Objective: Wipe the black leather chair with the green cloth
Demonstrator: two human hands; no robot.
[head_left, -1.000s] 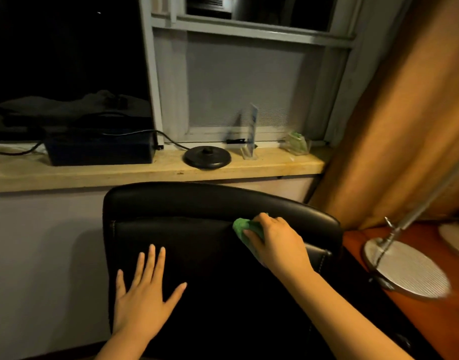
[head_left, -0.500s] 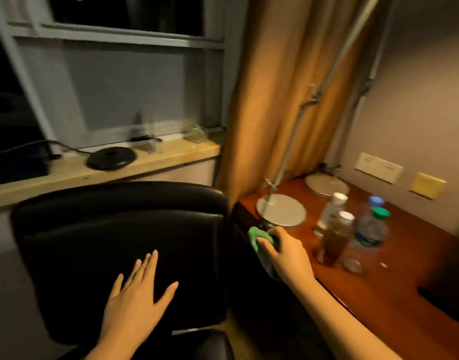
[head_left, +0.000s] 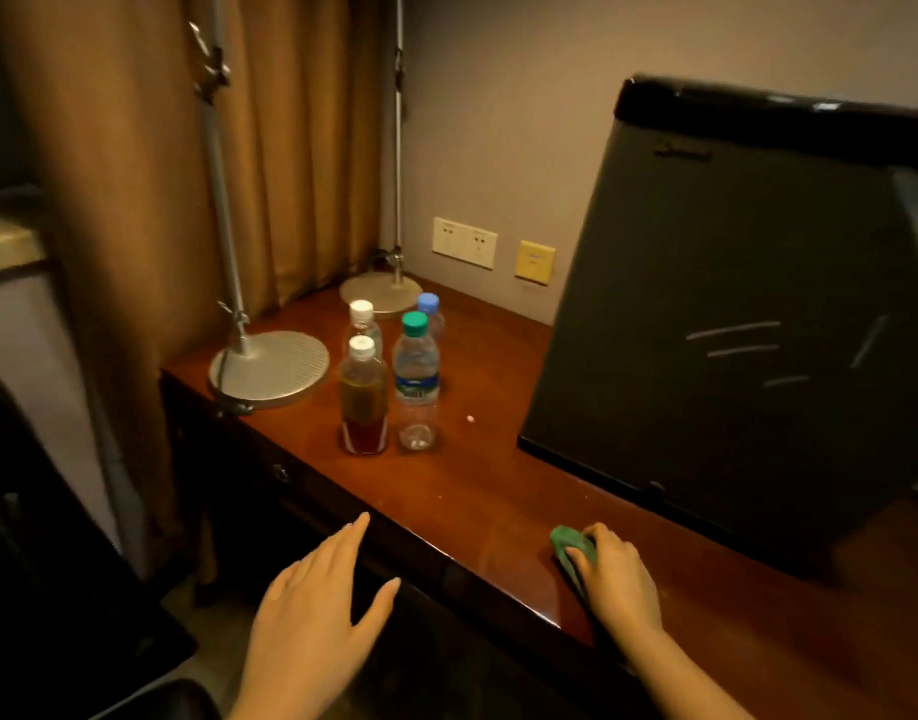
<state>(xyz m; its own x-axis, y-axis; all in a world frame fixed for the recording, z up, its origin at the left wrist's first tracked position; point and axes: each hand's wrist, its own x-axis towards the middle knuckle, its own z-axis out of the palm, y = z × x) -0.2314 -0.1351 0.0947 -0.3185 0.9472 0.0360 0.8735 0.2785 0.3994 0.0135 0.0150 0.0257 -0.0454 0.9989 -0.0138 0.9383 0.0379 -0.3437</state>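
Observation:
The green cloth (head_left: pixel 571 550) is bunched under the fingers of my right hand (head_left: pixel 615 579), which rests on the reddish wooden desk (head_left: pixel 472 480) near its front edge. My left hand (head_left: pixel 311 610) hovers open with fingers spread, in the air in front of the desk edge, holding nothing. Only a dark sliver of the black leather chair (head_left: pixel 35 537) shows at the far left, well away from both hands.
Several plastic bottles (head_left: pixel 389 376) stand mid-desk beside two round metal lamp bases (head_left: pixel 269 368). A large dark board (head_left: pixel 747 324) leans on the right of the desk. Brown curtains (head_left: pixel 150 200) hang behind; wall sockets (head_left: pixel 464 241) sit on the back wall.
The view swung right, from the chair back to the desk. My right hand carried the green cloth off the chair onto the desk top. My left hand lifted off the chair.

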